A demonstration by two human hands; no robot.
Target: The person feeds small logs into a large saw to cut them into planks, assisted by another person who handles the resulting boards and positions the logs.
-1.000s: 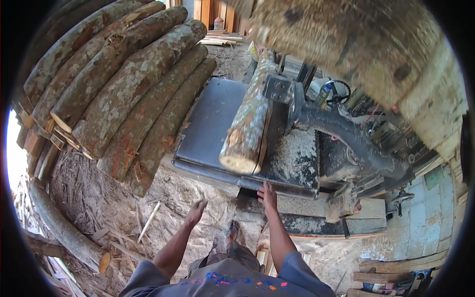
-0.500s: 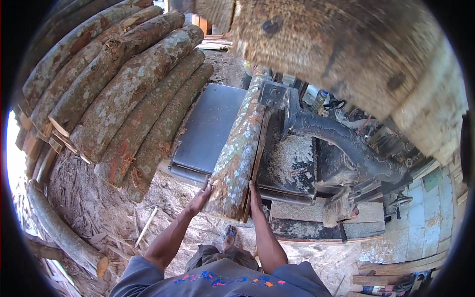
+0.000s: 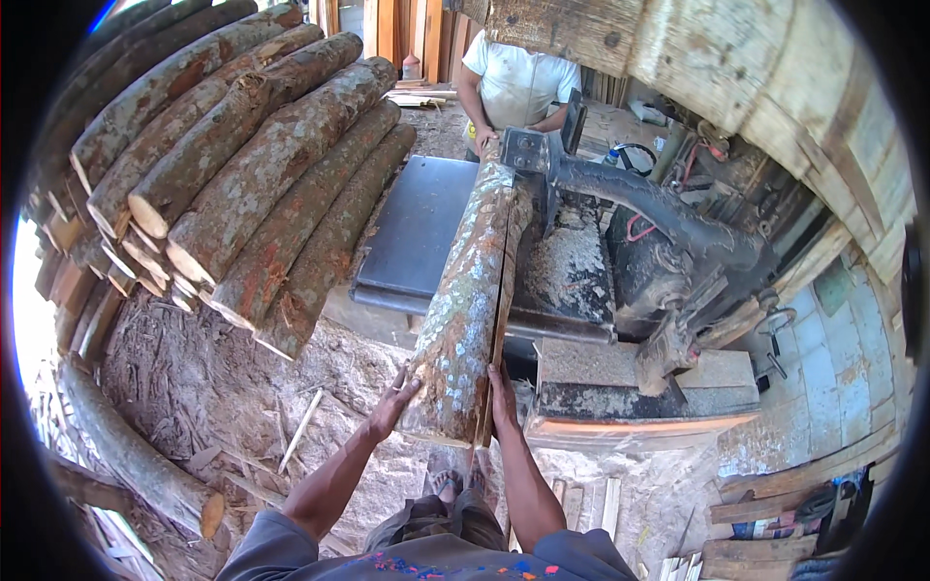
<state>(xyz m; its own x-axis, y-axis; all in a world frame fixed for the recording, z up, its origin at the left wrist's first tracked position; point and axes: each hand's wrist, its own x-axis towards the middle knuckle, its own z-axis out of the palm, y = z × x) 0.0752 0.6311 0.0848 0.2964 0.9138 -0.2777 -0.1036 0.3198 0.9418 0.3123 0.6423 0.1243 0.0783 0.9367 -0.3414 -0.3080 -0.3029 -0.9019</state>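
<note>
A long bark-covered log (image 3: 463,281), mottled grey, green and brown, lies lengthwise across the dark metal table (image 3: 417,228) of a sawing machine, its near end overhanging the edge. A lengthwise cut runs down its right side, with a thin slab (image 3: 508,300) standing against it. My left hand (image 3: 393,403) presses the left side of the near end. On the opposite side, my right hand (image 3: 503,399) holds the slab's edge, so both hands clasp the log between them. At the far end, a co-worker's hand (image 3: 486,138) rests on the log beside the machine's black guide block (image 3: 531,153).
A stack of logs (image 3: 281,160) rises at the left, above a curved log (image 3: 136,450) on the ground. Sawdust (image 3: 567,276) covers the table's right part, below a thick dark machine arm (image 3: 639,194). A wooden beam (image 3: 668,48) hangs overhead. The co-worker (image 3: 523,82) stands beyond.
My view has tilted up, bringing the co-worker at the far end into sight. The log's near end sticks out further past the table edge toward me, with both hands still on it.
</note>
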